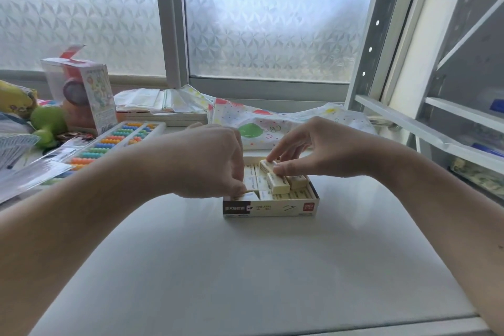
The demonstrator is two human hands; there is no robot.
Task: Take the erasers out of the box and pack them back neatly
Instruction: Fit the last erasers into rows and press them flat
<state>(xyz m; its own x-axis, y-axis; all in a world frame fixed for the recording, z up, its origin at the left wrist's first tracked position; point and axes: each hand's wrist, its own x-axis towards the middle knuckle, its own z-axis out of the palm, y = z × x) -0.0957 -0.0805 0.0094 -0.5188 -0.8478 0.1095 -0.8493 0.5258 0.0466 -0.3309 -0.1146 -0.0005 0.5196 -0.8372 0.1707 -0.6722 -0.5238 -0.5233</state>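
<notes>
Grip, right hand (321, 150): fingertips pinch one eraser (268, 166) tilted above the rows, probably mid-lift. Left hand (210, 163): fingers curl onto an eraser at the near-left corner of box (272, 208), on the surface (245, 267).

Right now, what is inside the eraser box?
The box holds cream erasers packed flat, with two loose ones lying askew on top. The right hand pinches one; the left hand covers the left end.
</notes>
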